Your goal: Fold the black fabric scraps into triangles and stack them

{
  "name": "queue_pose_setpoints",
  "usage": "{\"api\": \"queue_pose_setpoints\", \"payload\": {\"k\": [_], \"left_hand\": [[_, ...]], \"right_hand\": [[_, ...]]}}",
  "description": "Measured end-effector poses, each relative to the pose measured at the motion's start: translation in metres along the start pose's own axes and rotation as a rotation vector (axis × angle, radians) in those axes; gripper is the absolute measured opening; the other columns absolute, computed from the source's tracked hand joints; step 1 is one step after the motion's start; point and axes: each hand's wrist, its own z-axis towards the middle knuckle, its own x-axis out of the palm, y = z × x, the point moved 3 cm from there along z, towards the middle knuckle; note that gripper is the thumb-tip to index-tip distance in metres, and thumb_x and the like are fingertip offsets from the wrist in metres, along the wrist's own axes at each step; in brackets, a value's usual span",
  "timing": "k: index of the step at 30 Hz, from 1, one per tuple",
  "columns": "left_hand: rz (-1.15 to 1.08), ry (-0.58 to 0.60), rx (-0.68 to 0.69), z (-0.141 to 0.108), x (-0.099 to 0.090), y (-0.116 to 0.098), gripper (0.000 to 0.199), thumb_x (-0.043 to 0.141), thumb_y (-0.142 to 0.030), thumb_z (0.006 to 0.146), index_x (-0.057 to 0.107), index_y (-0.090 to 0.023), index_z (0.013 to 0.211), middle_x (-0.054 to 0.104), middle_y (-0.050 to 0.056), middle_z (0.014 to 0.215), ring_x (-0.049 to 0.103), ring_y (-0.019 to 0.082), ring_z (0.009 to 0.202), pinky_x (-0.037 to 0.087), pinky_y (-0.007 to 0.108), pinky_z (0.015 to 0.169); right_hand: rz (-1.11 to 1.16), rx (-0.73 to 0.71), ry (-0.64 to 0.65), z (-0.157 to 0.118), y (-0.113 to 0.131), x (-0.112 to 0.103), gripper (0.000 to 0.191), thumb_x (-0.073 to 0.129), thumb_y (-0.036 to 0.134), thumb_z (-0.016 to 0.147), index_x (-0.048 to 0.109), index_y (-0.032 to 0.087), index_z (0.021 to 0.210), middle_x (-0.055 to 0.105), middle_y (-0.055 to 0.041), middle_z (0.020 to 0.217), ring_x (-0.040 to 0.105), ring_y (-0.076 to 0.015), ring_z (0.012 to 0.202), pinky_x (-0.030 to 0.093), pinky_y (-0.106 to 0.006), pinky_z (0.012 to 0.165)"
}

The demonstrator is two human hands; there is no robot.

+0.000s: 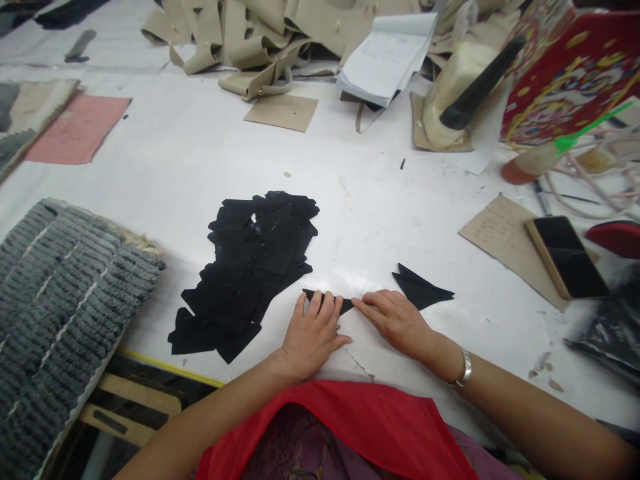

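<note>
A small folded black piece of thin sheet material (345, 306) lies on the table before me, folded to a narrow point. My left hand (314, 333) holds it down with bent fingertips, its thumb out to the side. At the piece's right end, the fingers of my right hand (397, 321) are together and press on the tip; my fingers hide part of the piece. Just beyond my right hand lie black folded pieces (421, 289), pointed in shape. To the left spreads a heap of flat black cut pieces (260, 260), overlapping one another.
A grey ribbed textile (75, 293) covers the left edge. Beige strap-like parts (250, 33), a paper pad (387, 53) and a glue bottle with a black nozzle (455, 100) are at the back. A phone (567, 257) rests on cardboard (505, 240) at right.
</note>
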Motion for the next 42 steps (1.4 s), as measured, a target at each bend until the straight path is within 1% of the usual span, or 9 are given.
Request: {"api": "queue_pose_setpoints", "payload": {"k": [4, 8, 14, 21, 27, 31, 34, 37, 42], "left_hand": [[-0.018, 0.034, 0.002, 0.001, 0.002, -0.003, 0.070, 0.036, -0.060, 0.085, 0.037, -0.009, 0.134, 0.044, 0.016, 0.129, 0.035, 0.030, 0.120, 0.028, 0.047, 0.102], [-0.019, 0.085, 0.003, 0.004, -0.001, -0.007, 0.070, 0.034, -0.061, 0.085, 0.033, -0.015, 0.137, 0.045, 0.015, 0.126, 0.036, 0.031, 0.119, 0.029, 0.048, 0.100], [-0.001, 0.095, 0.001, 0.004, -0.001, -0.008, 0.070, 0.036, -0.061, 0.084, 0.033, -0.016, 0.138, 0.043, 0.016, 0.127, 0.036, 0.032, 0.118, 0.030, 0.048, 0.098], [-0.010, 0.077, -0.008, 0.004, -0.002, -0.007, 0.070, 0.040, -0.062, 0.082, 0.036, -0.017, 0.136, 0.044, 0.016, 0.125, 0.038, 0.032, 0.114, 0.031, 0.048, 0.096], [-0.040, 0.048, -0.035, 0.004, -0.004, -0.007, 0.071, 0.046, -0.062, 0.079, 0.037, -0.020, 0.135, 0.045, 0.015, 0.124, 0.039, 0.031, 0.113, 0.032, 0.046, 0.095], [-0.027, 0.018, -0.051, 0.000, -0.003, -0.010, 0.071, 0.045, -0.062, 0.080, 0.037, -0.020, 0.136, 0.044, 0.016, 0.127, 0.038, 0.032, 0.115, 0.030, 0.048, 0.097], [-0.032, -0.016, -0.065, -0.003, 0.000, -0.012, 0.070, 0.045, -0.062, 0.080, 0.038, -0.019, 0.135, 0.045, 0.016, 0.127, 0.038, 0.032, 0.117, 0.031, 0.048, 0.097], [-0.062, -0.072, -0.083, -0.006, 0.004, -0.012, 0.072, 0.047, -0.062, 0.079, 0.039, -0.017, 0.134, 0.046, 0.016, 0.128, 0.038, 0.031, 0.118, 0.030, 0.048, 0.099], [-0.117, -0.274, -0.079, -0.042, -0.003, -0.012, 0.067, 0.048, -0.056, 0.082, 0.037, -0.014, 0.134, 0.041, 0.013, 0.135, 0.036, 0.028, 0.123, 0.029, 0.045, 0.103]], "right_hand": [[-0.034, 0.007, 0.019, -0.003, 0.001, 0.000, 0.033, 0.042, 0.014, 0.089, 0.055, 0.011, 0.119, 0.059, -0.0124, 0.100, 0.048, -0.0204, 0.085, 0.041, -0.035, 0.071], [0.018, 0.041, 0.032, -0.003, 0.000, 0.001, 0.033, 0.042, 0.015, 0.088, 0.055, 0.013, 0.119, 0.059, -0.0115, 0.100, 0.049, -0.0203, 0.085, 0.042, -0.035, 0.072], [0.130, 0.239, -0.134, -0.009, -0.002, 0.000, 0.035, 0.039, 0.007, 0.086, 0.056, 0.013, 0.115, 0.058, -0.0108, 0.101, 0.050, -0.0188, 0.091, 0.043, -0.034, 0.080], [0.074, 0.181, 0.009, -0.010, 0.009, 0.005, 0.039, 0.041, 0.008, 0.083, 0.055, 0.014, 0.119, 0.058, -0.0115, 0.103, 0.048, -0.0216, 0.089, 0.040, -0.037, 0.075], [0.321, 0.329, -0.044, -0.013, 0.005, 0.001, 0.040, 0.039, 0.007, 0.083, 0.055, 0.022, 0.116, 0.056, -0.0087, 0.107, 0.050, -0.0201, 0.096, 0.042, -0.037, 0.082], [0.493, 0.546, -0.146, -0.006, 0.000, -0.006, 0.029, 0.038, 0.018, 0.088, 0.054, 0.020, 0.112, 0.057, -0.0075, 0.101, 0.053, -0.0167, 0.095, 0.043, -0.032, 0.083], [0.387, 0.679, -0.026, 0.009, 0.004, -0.007, 0.019, 0.045, 0.027, 0.087, 0.060, 0.018, 0.095, 0.059, -0.0057, 0.088, 0.054, -0.0167, 0.084, 0.041, -0.029, 0.078], [0.296, 0.702, 0.151, 0.025, 0.012, -0.004, 0.012, 0.052, 0.027, 0.081, 0.060, 0.019, 0.083, 0.060, -0.0048, 0.083, 0.053, -0.0166, 0.079, 0.038, -0.028, 0.072], [0.340, 0.699, 0.229, 0.029, 0.011, -0.017, 0.009, 0.055, 0.026, 0.075, 0.060, 0.019, 0.074, 0.062, -0.0018, 0.074, 0.054, -0.0126, 0.065, 0.036, -0.023, 0.059]]}}
